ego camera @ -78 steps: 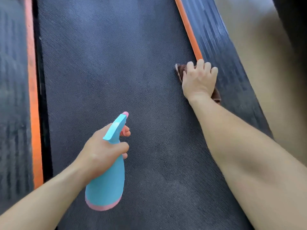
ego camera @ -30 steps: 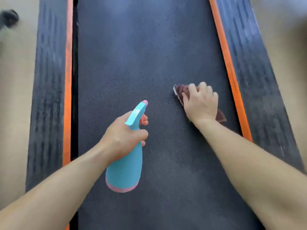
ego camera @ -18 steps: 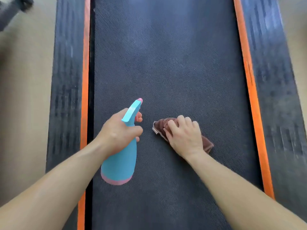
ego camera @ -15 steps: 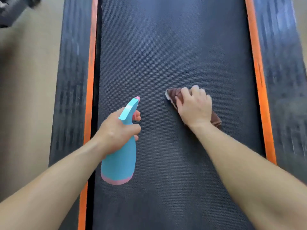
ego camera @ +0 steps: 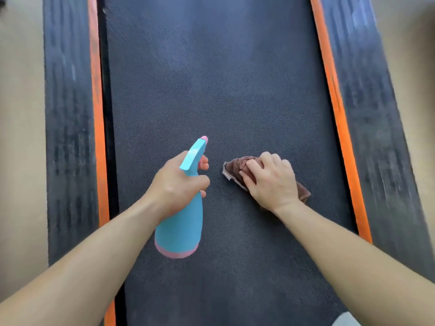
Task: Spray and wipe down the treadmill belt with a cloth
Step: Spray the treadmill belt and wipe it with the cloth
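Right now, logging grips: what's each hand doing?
Left hand: grips the spray bottle.
Right hand: holds the brown cloth down on the belt.

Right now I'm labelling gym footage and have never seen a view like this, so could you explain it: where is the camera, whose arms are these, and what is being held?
There is no machine here. The single picture comes from a camera worn on a person's head, looking down at their own bare arms. Below them lies a dark textured treadmill belt, edged by orange strips and black side rails. The left hand grips a light blue plastic spray bottle with a pink base, its nozzle pointing away from the person. The right hand presses a crumpled brown cloth onto the belt, with the fingers curled over it.
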The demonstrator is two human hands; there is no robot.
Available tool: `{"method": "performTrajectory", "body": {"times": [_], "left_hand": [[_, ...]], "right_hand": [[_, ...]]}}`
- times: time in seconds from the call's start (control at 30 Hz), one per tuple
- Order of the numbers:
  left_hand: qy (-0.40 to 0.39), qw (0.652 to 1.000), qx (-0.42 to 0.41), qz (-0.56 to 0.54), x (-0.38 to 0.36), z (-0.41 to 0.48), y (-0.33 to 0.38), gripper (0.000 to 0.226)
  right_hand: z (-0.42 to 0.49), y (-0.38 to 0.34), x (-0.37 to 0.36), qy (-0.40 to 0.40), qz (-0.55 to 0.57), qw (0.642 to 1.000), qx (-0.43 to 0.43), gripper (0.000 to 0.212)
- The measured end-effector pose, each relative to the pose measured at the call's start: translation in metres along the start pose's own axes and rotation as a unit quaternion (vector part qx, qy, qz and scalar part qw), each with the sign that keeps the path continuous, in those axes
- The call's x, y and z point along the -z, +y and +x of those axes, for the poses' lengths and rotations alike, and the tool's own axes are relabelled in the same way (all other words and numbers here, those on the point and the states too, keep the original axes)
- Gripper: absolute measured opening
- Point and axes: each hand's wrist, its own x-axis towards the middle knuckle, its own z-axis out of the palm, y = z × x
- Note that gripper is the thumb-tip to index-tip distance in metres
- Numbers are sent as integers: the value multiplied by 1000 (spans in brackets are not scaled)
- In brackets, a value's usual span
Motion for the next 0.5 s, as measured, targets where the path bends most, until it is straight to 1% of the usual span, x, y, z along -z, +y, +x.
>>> {"method": "performTrajectory", "body": {"times": [0.1, 0.17, 0.23, 0.33, 0.4, 0.43, 0.5], "left_hand": [[-20, 1000, -11, 3, -14, 9, 4, 44], [-26, 999, -15, 12, -22, 11, 9, 42], [-35, 999, -27, 23, -31, 11, 19, 42], [-49, 998, -43, 24, -45, 11, 40, 47], [-59, 997, -56, 16, -54, 11, 52, 42], [-62, 996, -64, 15, -59, 12, 57, 39], [-64, 995, -73, 12, -66, 13, 63, 33]], "right_hand": [[52, 14, -8, 45, -20, 995, -91, 30], [77, 23, -6, 48, -24, 989, -141, 32], [80, 30, -1, 42, -33, 982, -183, 33], [32, 31, 10, 30, -40, 971, -233, 33], [-31, 31, 21, 22, -23, 966, -255, 32], [-65, 30, 25, 18, -12, 966, -257, 35], [-123, 27, 33, -13, 3, 972, -233, 49]]}}
